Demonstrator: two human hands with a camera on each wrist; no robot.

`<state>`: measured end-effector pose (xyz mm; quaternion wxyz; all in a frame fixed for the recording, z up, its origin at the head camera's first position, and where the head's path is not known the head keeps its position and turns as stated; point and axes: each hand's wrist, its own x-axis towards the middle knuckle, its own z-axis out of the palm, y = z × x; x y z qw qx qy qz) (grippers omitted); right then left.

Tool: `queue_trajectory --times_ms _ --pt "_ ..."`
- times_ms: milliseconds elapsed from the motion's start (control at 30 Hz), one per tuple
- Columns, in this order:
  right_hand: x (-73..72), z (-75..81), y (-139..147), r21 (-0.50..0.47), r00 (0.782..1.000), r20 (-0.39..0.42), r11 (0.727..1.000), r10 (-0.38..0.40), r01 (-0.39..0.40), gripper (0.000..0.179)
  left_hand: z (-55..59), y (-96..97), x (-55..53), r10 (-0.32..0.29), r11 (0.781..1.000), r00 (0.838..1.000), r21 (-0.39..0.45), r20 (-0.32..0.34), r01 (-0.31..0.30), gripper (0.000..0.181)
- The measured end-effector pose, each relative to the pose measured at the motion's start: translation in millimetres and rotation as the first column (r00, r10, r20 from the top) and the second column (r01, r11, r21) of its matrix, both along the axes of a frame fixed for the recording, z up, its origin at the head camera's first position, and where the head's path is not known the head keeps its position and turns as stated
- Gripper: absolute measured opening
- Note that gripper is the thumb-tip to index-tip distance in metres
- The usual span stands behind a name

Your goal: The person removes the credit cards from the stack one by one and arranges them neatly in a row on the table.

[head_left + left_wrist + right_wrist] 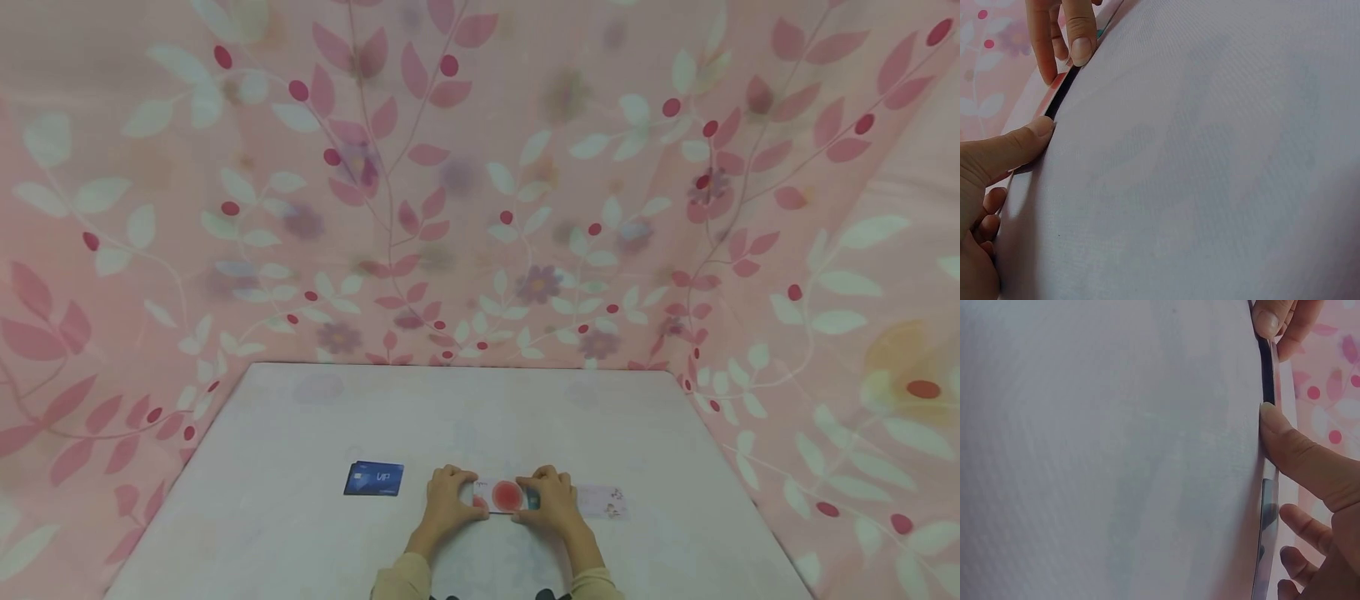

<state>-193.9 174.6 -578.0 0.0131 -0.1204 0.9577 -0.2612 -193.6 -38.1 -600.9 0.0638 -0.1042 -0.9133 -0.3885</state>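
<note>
Left hand [447,502] and right hand [553,504] face each other, each in a C shape: thumb at the near long edge, index finger at the far edge, gap only as wide as the item between. Both have hold of the red-circled card [507,496], left hand at its left end, right hand toward its right; remaining fingers bent. The card lies at or just above the tabletop, between the hands; exact contact underneath cannot be told. Its face is whitish pink with a large red disc mid-face and a smaller red patch by the left thumb; a teal area shows beside the right fingers. Near edge reads as a dark strip in both wrist views; one card or several, cannot tell. Immediately right, partly behind the right hand, a pale floral card [600,498] lies flat. Left of the left hand, apart from it, blue VIP cards [378,479] lie slightly fanned, one over another. Light sleeves [402,577] cover the forearms. Table [300,542]: whitish, fine weave, faint grey-blue blotches, rounded far corners. Beyond the far edge and along both sides hangs pink cloth [465,283] printed with pink and white leaves, red berries and purple flowers.
</note>
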Motion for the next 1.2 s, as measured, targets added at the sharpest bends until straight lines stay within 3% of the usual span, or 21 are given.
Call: queue_trajectory --times_ms 567,933,1200 --pt "0.2 -1.9 6.4 0.022 1.000 -0.029 1.000 -0.006 0.007 0.058 -2.0 1.5 -1.4 0.010 1.000 1.000 -0.023 0.008 -0.010 0.053" --pt "2.7 0.3 8.0 0.030 1.000 -0.023 0.999 -0.019 0.019 0.057 1.3 5.2 -0.2 0.006 0.999 1.000 -0.034 -0.030 -0.007 0.052" --pt "4.3 -2.8 10.3 0.021 0.996 -0.086 1.000 0.003 -0.002 0.057 -0.5 4.8 -0.6 0.006 0.999 1.000 -0.041 -0.026 -0.007 0.053"
